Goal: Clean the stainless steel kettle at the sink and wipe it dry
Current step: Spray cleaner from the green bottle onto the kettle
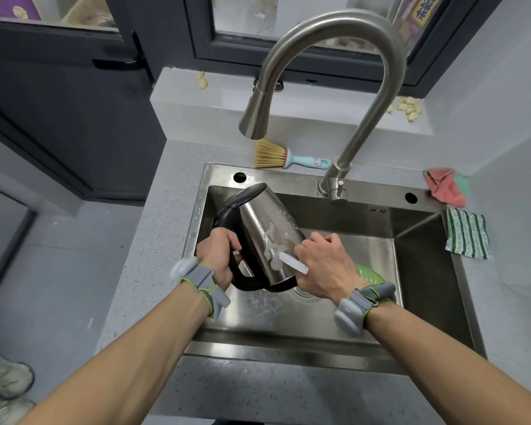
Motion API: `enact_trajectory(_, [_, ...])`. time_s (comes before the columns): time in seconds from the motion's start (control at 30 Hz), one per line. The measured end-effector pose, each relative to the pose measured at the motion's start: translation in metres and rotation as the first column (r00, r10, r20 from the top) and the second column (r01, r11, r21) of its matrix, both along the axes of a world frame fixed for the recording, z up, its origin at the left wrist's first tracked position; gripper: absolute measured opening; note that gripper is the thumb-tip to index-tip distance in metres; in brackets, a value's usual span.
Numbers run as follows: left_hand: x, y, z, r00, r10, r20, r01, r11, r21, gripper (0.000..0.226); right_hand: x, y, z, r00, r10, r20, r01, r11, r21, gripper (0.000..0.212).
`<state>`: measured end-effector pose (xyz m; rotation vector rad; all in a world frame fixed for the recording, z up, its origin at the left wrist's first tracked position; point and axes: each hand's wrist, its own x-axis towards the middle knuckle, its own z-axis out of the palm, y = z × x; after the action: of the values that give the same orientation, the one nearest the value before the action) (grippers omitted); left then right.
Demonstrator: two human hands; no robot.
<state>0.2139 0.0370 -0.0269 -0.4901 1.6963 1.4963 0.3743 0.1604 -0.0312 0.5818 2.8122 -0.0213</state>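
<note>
Over the steel sink [426, 271], the left hand [216, 259] curls its fingers around the black handle of a tilted stainless steel kettle [267, 228]; the right hand [322, 268] grips a white brush [293, 262] against its soapy side. Beyond, the faucet [350, 56] arches overhead.

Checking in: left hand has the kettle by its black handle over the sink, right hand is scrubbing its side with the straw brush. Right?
Not quite. The straw brush lies on the counter behind the sink. In the head view the right hand scrubs the kettle with a white tool; the left hand grips the handle.
</note>
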Motion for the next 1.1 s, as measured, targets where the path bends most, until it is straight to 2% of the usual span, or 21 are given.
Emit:
enact_trajectory(0.3, [-0.003,-0.004,-0.003,1.000,0.011,0.000,-0.011,1.000,0.029,0.014,0.008,-0.001,-0.001,0.997,0.028,0.077,-0.028,1.000,-0.001,0.020])
enact_trajectory(0.47, [-0.006,-0.008,-0.003,1.000,-0.015,0.018,0.014,0.999,0.049,0.028,0.008,0.010,0.002,0.997,-0.076,0.034,0.078,0.995,-0.068,0.014])
enact_trajectory(0.6, [-0.005,-0.010,-0.002,0.998,-0.055,0.006,0.055,0.997,0.052,0.024,-0.002,0.022,0.009,0.982,-0.189,0.003,0.187,0.970,-0.158,0.021])
enact_trajectory(0.77, [0.000,-0.008,-0.001,0.998,-0.062,0.010,0.061,0.997,0.037,0.047,-0.018,0.030,0.021,0.967,-0.254,-0.028,0.237,0.932,-0.274,0.015])
enact_trajectory(0.9, [-0.001,-0.007,-0.003,0.994,-0.108,0.000,0.108,0.994,0.022,0.050,-0.021,0.033,0.027,0.956,-0.291,-0.034,0.272,0.924,-0.268,0.019])
enact_trajectory(0.97, [-0.001,-0.007,-0.004,0.991,-0.133,-0.018,0.133,0.991,0.006,0.052,-0.022,0.034,0.029,0.947,-0.317,-0.044,0.290,0.907,-0.307,0.014])
enact_trajectory(1.03, [-0.001,-0.006,-0.006,0.990,-0.136,-0.037,0.136,0.991,-0.005,0.048,-0.021,0.037,0.031,0.939,-0.342,-0.044,0.308,0.890,-0.335,0.014])
enact_trajectory(1.1, [0.000,-0.006,-0.007,0.988,-0.146,-0.057,0.145,0.989,-0.014,0.034,-0.019,0.036,0.031,0.943,-0.327,-0.056,0.290,0.895,-0.338,0.017])
